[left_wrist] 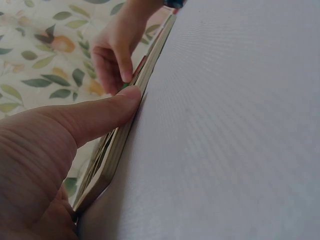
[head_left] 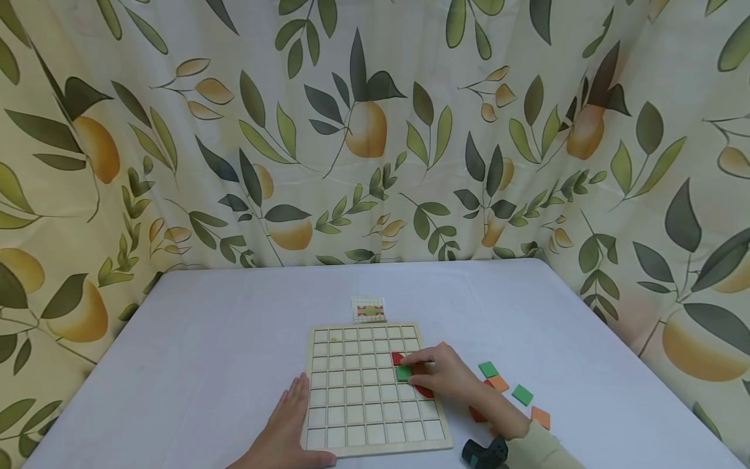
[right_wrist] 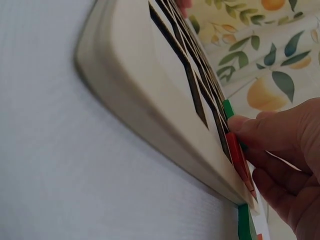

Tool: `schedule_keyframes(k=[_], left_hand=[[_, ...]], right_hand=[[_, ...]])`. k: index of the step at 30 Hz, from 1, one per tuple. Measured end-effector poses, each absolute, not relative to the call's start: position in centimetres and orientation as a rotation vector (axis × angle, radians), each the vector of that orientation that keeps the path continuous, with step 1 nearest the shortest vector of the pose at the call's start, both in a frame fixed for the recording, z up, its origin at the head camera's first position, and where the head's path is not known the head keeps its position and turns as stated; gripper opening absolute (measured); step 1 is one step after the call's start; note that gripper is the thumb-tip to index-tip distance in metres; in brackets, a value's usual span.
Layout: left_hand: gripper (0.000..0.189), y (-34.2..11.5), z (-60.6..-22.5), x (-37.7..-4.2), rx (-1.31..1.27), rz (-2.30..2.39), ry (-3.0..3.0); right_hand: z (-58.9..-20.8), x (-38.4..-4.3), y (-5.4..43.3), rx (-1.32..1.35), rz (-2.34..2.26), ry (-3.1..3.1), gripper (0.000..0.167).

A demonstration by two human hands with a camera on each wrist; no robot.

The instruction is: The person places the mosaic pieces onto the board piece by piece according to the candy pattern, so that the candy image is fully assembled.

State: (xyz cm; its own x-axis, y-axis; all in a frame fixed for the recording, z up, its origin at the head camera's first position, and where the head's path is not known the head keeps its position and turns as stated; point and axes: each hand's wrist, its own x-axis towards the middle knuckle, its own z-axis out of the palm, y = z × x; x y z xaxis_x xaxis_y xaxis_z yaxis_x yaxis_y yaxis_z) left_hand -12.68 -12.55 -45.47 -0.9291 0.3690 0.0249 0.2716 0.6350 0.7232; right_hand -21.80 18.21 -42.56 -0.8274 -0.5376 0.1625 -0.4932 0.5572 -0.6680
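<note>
A light wooden grid board [head_left: 355, 415] lies on the white table. My left hand [head_left: 282, 420] rests along its left edge, fingers straight and thumb against the near edge. The left thumb [left_wrist: 102, 115] lies against the board's side in the left wrist view. Over the right part of the grid, my right hand [head_left: 442, 374] pinches a green square tile [head_left: 403, 373] between thumb and index finger. A red tile [head_left: 397, 358] sits just beyond it. Another red piece [head_left: 424, 391] is partly hidden under the right hand.
A small pattern card [head_left: 369, 311] stands at the board's far edge. Loose green tiles [head_left: 522, 395], orange tiles [head_left: 541, 417] and red ones lie right of the board, partly under the right forearm. A black device [head_left: 484, 453] is by the right wrist. Printed curtains [head_left: 375, 195] surround the table.
</note>
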Motion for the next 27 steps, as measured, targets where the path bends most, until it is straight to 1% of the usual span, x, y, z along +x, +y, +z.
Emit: schedule_keyframes(k=[27], left_hand=[[0.132,-12.39,-45.07,-12.62,0.503,1.178,2.713]], right_hand=[[-42.86,-21.88,18.12,-0.903,-1.145,2.729,0.022]])
